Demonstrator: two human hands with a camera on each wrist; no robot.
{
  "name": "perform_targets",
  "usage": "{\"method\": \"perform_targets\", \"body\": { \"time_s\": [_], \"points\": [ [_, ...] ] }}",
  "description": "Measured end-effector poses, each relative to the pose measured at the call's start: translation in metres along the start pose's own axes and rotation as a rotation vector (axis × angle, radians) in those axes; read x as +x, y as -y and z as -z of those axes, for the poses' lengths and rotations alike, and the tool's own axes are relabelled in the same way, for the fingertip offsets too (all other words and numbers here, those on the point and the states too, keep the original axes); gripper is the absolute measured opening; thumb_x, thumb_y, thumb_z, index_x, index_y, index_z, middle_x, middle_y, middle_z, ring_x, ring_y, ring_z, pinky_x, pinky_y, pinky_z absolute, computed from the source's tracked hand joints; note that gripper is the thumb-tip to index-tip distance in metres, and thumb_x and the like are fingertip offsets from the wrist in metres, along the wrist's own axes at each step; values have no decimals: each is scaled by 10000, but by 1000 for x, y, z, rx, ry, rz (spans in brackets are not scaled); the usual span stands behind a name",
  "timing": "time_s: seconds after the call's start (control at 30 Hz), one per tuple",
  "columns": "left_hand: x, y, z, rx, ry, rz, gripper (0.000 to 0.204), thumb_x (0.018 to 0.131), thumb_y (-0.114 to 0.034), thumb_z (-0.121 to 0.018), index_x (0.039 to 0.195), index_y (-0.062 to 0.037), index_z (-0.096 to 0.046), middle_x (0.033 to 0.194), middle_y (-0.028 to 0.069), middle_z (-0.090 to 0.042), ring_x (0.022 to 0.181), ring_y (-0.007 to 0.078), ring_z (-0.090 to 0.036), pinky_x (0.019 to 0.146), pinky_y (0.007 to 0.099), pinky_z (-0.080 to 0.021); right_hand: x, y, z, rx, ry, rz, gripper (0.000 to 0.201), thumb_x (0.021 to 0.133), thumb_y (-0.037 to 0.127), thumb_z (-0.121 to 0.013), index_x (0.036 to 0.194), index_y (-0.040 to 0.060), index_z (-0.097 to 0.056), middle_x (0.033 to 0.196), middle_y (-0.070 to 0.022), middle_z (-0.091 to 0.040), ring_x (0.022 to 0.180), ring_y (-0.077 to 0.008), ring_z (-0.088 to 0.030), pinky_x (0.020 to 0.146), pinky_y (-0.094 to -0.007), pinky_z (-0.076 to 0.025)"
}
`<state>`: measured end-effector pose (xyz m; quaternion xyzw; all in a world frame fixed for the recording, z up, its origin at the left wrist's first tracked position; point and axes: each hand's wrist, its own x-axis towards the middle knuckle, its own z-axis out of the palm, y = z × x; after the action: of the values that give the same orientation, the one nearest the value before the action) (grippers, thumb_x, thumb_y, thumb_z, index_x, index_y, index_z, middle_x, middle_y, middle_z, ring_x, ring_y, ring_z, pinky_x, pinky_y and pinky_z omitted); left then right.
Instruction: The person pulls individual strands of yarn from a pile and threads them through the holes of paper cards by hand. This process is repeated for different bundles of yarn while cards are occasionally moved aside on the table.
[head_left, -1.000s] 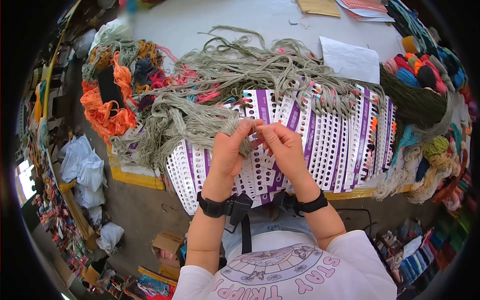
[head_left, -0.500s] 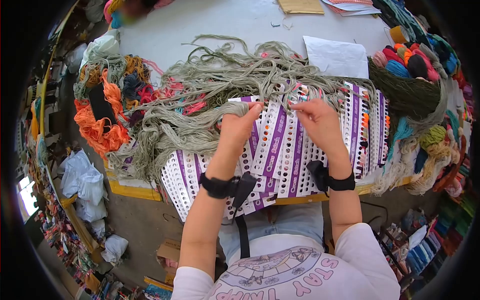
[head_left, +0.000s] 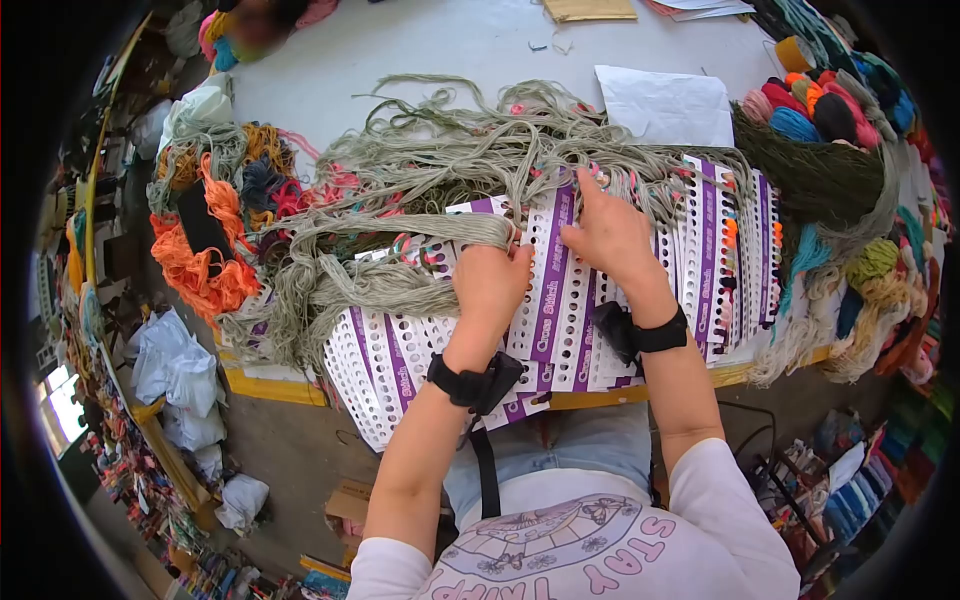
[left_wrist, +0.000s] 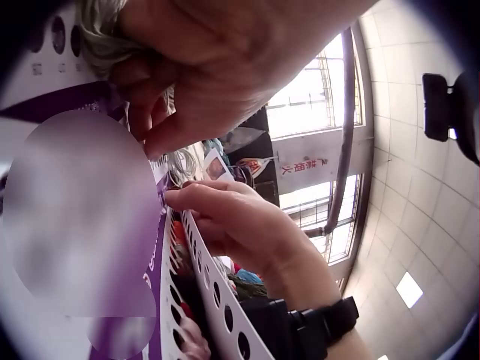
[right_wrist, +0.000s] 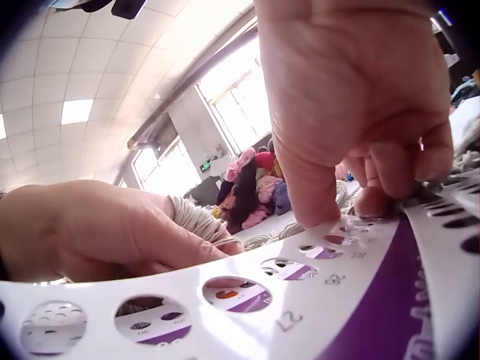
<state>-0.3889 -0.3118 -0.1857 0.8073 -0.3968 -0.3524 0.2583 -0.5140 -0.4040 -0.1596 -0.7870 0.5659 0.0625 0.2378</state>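
My left hand [head_left: 490, 285] grips a looped bundle of grey-green thread [head_left: 470, 230], which trails off to the left over the heap. It is beside the upper part of a white and purple punched thread card [head_left: 545, 300] printed "Cross Stitch". In the right wrist view, the thread bundle [right_wrist: 199, 219] bends round my left hand [right_wrist: 112, 232]. At the top of the card is my right hand [head_left: 615, 235], its forefinger reaching along the printed stripe and its thumb set apart. The right wrist view shows my right hand [right_wrist: 360, 97] with its fingertips on the holed card [right_wrist: 300, 300].
Many more punched cards [head_left: 375, 350] fan out along the table's front edge. Grey-green thread [head_left: 450, 150] lies behind them. Orange yarn [head_left: 200, 270] and a black phone-like object [head_left: 203, 222] are at left. White paper [head_left: 665, 105] and dark green thread [head_left: 830, 175] are at right.
My hands were together over the cards, then parted. My right hand has since moved slightly left and its forefinger has straightened. My left hand has lowered a little with the thread still held.
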Motion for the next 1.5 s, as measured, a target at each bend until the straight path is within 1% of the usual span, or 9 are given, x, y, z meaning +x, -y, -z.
{"method": "perform_targets", "body": {
  "time_s": [0.23,0.43,0.67,0.9,1.1,1.13,1.23,1.37,1.5],
  "points": [
    [-11,-7,3,60,-6,-64,167,678,-198,-638,765,-59,-605,645,83,-601,588,240,-588,561,325,-445,-3,0,16,311,59,141,480,716,144,-545,1187,100,-461,738,-83,-608,651,-257,-571,609,-350,-449],
    [-27,-21,7,19,92,-87,147,676,-187,-628,736,-55,-599,630,103,-589,576,266,-568,548,338,-437,-7,0,28,106,32,340,419,714,109,-514,1133,92,-498,983,-130,-577,899,-283,-553,761,-393,-442],
    [-8,-7,1,-325,176,-51,172,672,-127,-655,716,13,-565,606,83,-565,531,111,-516,515,270,-422,33,-18,5,258,53,383,586,682,123,-587,1236,111,-396,1094,-144,-526,875,-269,-547,770,-320,-436],
    [11,-19,-13,70,-117,-257,212,710,-166,-634,819,2,-565,646,59,-580,504,114,-505,477,269,-410,29,-18,1,362,-15,334,587,676,123,-559,1236,114,-384,1105,-121,-507,951,-262,-514,806,-330,-423],
    [10,-22,-3,-920,99,256,103,740,-136,-564,793,-50,-582,668,37,-601,422,91,-427,389,223,-342,27,-16,0,343,-49,290,606,647,49,-525,1236,116,-395,1073,-129,-529,897,-254,-531,765,-305,-432],
    [12,-15,1,-1113,262,296,92,744,-126,-563,809,-62,-556,663,-2,-574,432,4,-351,366,167,-263,27,-15,-1,340,-49,287,611,644,44,-520,1237,118,-393,1068,-130,-531,894,-259,-533,765,-307,-433],
    [13,-15,8,-1241,419,293,153,744,-138,-590,854,-36,-558,526,-72,-390,398,11,-297,349,184,-220,26,-14,2,407,-15,256,588,654,47,-534,1225,119,-416,1025,-116,-546,858,-237,-542,749,-298,-434],
    [17,-5,-12,-577,84,-146,190,730,-151,-616,837,-16,-537,555,-31,-479,443,36,-399,390,194,-321,30,-20,-3,586,33,202,534,666,104,-559,1189,116,-454,984,-77,-557,843,-199,-541,737,-300,-439],
    [12,-20,-12,-302,-83,-98,144,695,-127,-641,743,-4,-584,594,2,-538,494,46,-449,460,196,-367,30,-20,-9,526,-75,276,514,684,73,-576,1186,92,-466,898,-54,-559,713,-123,-516,644,-243,-429]
  ]
}}
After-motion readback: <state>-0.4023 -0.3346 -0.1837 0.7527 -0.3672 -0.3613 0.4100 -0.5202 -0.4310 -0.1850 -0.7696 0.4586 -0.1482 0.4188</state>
